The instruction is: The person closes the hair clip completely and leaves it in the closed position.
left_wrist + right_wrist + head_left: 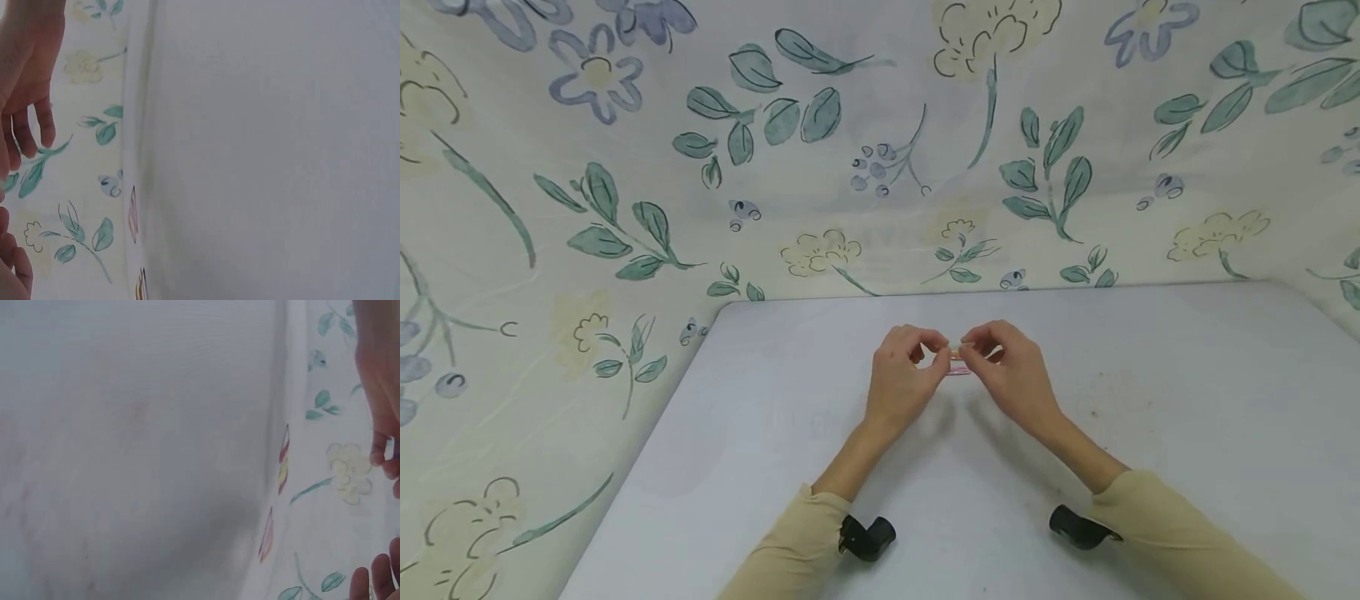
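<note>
My left hand [904, 371] and right hand [1013, 371] are raised over the far part of the table, fingertips almost meeting. Each brings thumb and forefinger together on a small pale, thin piece [955, 344]; fingers mostly hide it, and its kind cannot be made out. Below the fingertips lie a slim orange-yellow piece [956, 356] with pointed ends and a slim pink piece [958, 371]. The left wrist view shows the pink piece [132, 215] and the orange one [142, 285] flat, apart. Both hands [28, 87] [381, 381] appear only at the edges of the wrist views.
A white table [737, 433] spreads under both arms. Behind and left of it hangs a floral cloth [865, 217]. Black wrist cameras [868, 537] [1078, 527] stick out from the sleeves. Small dark specks [1094, 413] dot the table to the right.
</note>
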The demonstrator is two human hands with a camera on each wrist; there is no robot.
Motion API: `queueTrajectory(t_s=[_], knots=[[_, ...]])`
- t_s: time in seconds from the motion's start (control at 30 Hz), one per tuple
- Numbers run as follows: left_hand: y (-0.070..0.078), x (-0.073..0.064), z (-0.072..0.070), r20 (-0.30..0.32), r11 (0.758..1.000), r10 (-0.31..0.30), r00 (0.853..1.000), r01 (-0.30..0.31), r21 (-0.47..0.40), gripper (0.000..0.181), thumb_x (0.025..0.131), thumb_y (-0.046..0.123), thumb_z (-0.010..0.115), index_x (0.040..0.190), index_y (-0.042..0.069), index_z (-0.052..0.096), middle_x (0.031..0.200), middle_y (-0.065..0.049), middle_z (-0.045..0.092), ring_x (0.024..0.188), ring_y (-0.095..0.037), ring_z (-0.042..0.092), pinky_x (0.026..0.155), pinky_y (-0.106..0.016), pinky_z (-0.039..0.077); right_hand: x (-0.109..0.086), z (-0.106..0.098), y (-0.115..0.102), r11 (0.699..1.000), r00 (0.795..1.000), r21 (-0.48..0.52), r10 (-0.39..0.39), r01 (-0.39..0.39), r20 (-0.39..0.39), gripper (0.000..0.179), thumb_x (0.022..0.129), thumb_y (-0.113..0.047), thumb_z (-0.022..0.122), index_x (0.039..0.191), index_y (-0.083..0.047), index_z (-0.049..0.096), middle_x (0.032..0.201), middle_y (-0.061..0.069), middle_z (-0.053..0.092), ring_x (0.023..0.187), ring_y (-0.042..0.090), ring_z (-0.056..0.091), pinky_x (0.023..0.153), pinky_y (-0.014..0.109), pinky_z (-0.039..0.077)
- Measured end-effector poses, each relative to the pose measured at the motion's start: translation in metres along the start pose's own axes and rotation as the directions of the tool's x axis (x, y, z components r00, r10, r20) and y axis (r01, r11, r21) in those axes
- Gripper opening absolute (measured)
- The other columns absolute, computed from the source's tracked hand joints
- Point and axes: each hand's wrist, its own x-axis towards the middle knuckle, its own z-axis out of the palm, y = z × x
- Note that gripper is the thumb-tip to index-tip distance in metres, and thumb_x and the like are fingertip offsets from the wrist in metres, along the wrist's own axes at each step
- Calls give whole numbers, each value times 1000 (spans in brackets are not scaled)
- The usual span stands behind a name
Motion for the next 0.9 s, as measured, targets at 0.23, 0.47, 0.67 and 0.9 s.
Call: queueTrajectory(t_s=[0.23, 0.47, 0.67, 0.9], knots=[[3, -4, 10, -86, 999, -36, 996, 36, -10, 7, 80, 2, 70, 84, 7, 71, 79, -3, 65, 75, -24, 54, 66, -25, 41, -1, 5, 1, 996, 996, 55, 71, -68, -55, 15, 89, -7, 71, 102, -1, 66, 95, 10, 66, 84, 20, 59, 72, 22, 48], [3, -5, 14, -114, 998, -56, 992, 56, 0, 5, 82, 6, 68, 85, 5, 71, 79, -7, 66, 73, -20, 51, 65, -25, 40, -2, 10, 1, 985, 985, 126, 134, -120, -107, 15, 89, -8, 71, 102, -1, 67, 94, 11, 67, 83, 20, 59, 71, 18, 46], [2, -8, 16, -120, 995, -98, 988, 94, -36, 5, 82, 7, 68, 85, 5, 71, 78, -6, 65, 72, -19, 49, 64, -24, 38, -5, 15, 4, 977, 978, 153, 165, -145, -128, 15, 89, -8, 72, 101, -1, 67, 94, 11, 68, 82, 19, 59, 70, 18, 46], [1, -8, 17, -115, 997, -79, 990, 76, -31, 5, 81, 6, 69, 85, 6, 72, 79, -3, 65, 72, -19, 50, 64, -24, 39, -7, 15, 5, 978, 976, 163, 155, -130, -153, 14, 87, -6, 72, 99, -1, 67, 92, 11, 68, 80, 19, 59, 70, 21, 46]])
